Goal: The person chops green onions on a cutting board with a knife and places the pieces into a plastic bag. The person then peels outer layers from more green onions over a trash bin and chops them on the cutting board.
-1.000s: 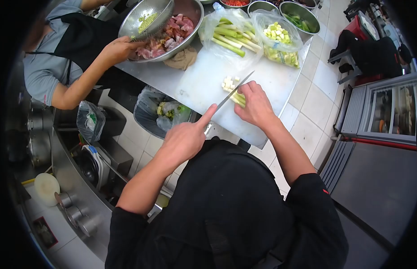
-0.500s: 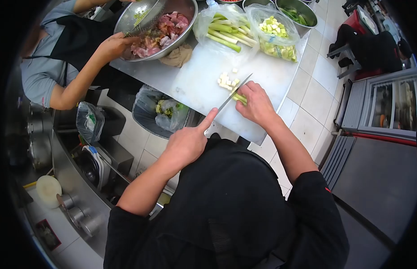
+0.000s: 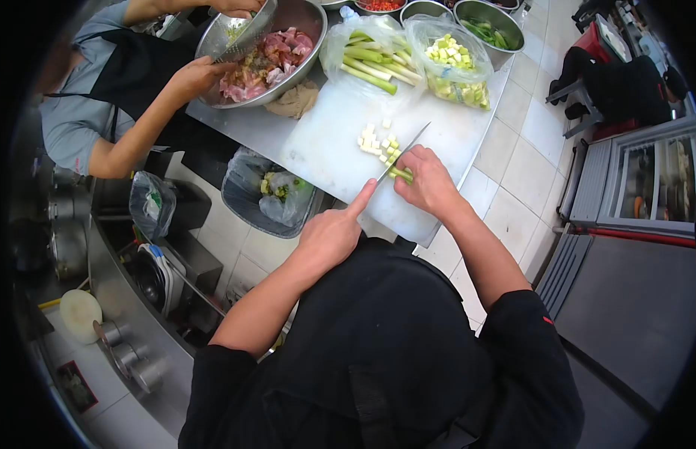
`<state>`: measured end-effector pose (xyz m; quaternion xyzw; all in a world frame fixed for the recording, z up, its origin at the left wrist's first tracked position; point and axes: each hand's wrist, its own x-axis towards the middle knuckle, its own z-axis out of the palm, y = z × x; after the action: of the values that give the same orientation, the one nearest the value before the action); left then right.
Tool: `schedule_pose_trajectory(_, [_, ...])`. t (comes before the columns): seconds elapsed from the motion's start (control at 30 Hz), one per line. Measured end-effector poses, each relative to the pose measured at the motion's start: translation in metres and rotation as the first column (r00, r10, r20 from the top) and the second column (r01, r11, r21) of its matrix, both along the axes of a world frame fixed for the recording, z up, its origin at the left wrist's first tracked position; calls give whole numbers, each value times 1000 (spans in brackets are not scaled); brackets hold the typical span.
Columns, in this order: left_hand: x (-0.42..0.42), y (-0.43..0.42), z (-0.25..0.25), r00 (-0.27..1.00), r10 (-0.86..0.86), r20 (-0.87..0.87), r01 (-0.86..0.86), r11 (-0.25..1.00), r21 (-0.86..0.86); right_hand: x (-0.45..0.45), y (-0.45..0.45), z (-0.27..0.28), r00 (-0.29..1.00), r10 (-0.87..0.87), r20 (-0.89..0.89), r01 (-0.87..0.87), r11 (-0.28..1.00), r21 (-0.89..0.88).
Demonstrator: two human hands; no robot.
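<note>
Short bundle of pale green stalks on the white board, near its lower right edge, board lying on the metal surface. Step in hand, as judged: cutting across the stalks. Long axis slants in view, cut end facing up-left towards loose cubes, other end running down-right under the right hand; blade lies roughly crosswise. Right hand pinches the stalks, fingertips close to the edge. Left hand is closed round the handle of the knife, handle itself hidden, forefinger stretched along the blade, tip pointing up-right. A further slice would call for fingertips tucked back, stalks held flat, blade square to them. Beyond the cubes: clear bag of long stalks; just beside it, bag of cut pieces. Farther left, a co-worker's hand at a bowl of meat.
</note>
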<state>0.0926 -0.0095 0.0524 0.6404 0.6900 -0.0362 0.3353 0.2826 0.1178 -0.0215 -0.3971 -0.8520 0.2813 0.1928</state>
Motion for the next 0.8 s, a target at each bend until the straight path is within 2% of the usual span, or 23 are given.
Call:
schedule_pose_trajectory(0.13, [-3,14,5,1000,-9,1,9,1000,19,4,-3,9,996,-21,-86,25,998,51])
schedule_pose_trajectory(0.23, [0,3,36,1000,-10,-26,9,999,-46,8,-8,19,993,-100,-61,105,991,87])
schedule_pose_trajectory(0.3, [4,-9,47,998,-21,-55,15,994,-111,11,-7,12,999,-49,-22,50,997,61])
schedule_pose_trajectory(0.4, [14,-11,6,999,42,34,-40,998,-41,15,-5,3,1000,-13,-5,13,999,31])
schedule_pose_trajectory(0.47, [17,5,-9,999,27,28,-28,999,22,16,-2,3,1000,-11,-27,12,999,38])
schedule_pose_trajectory(0.53, [21,15,-1,1000,25,13,-25,999,37,17,-4,6,998,-3,-56,6,999,44])
schedule_pose_trajectory(0.63, [23,14,32,1000,19,-13,-19,1000,-4,23,-8,17,987,-87,-133,100,990,98])
schedule_pose_trajectory(0.7, [22,-3,50,1000,6,5,-6,1000,-20,28,-6,10,997,-22,-72,28,996,79])
schedule_pose_trajectory(0.8, [34,-15,16,996,91,0,-90,993,-76,32,2,-2,998,26,-61,-22,998,62])
